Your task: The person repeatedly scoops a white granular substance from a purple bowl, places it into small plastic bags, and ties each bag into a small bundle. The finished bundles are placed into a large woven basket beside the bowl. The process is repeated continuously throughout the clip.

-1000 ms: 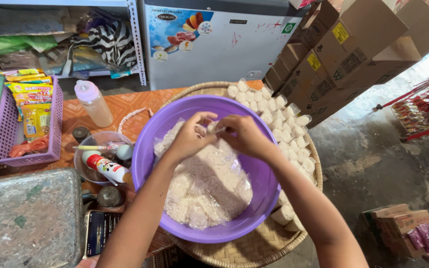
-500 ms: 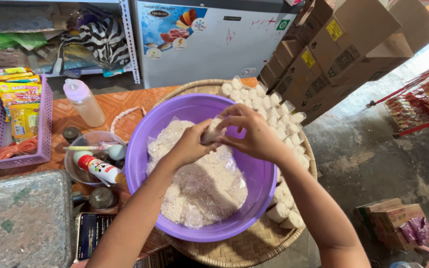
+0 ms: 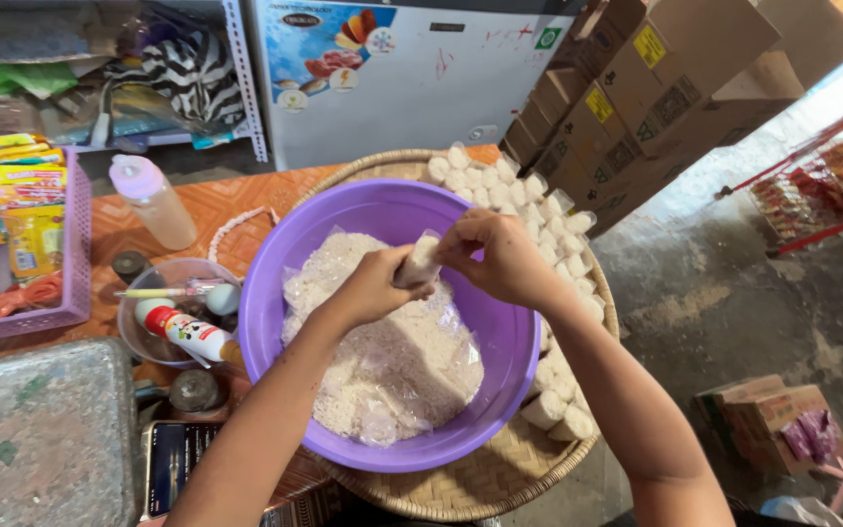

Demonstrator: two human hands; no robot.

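Observation:
A purple basin point(image 3: 500, 342) holds a clear plastic bag full of white grains point(image 3: 382, 351). Above it my left hand point(image 3: 373, 288) and my right hand point(image 3: 500, 256) together grip a small clear bag filled with white grains point(image 3: 420, 262). The left hand holds its lower part, the right hand pinches its top. The basin sits on a round woven tray point(image 3: 500, 468), and many small filled bags point(image 3: 548, 220) are stacked along the tray's far and right side.
To the left stand a clear bowl with a small bottle and tools point(image 3: 182, 312), a capped plastic bottle point(image 3: 153, 200), a purple basket of packets point(image 3: 21, 244), a phone point(image 3: 173, 454) and a grey slab point(image 3: 41, 429). A white chest freezer point(image 3: 412, 78) and cardboard boxes point(image 3: 656, 98) stand behind.
Both hands moved a little toward me and lower over the basin, with the small bag now upright between them. The view shifted slightly.

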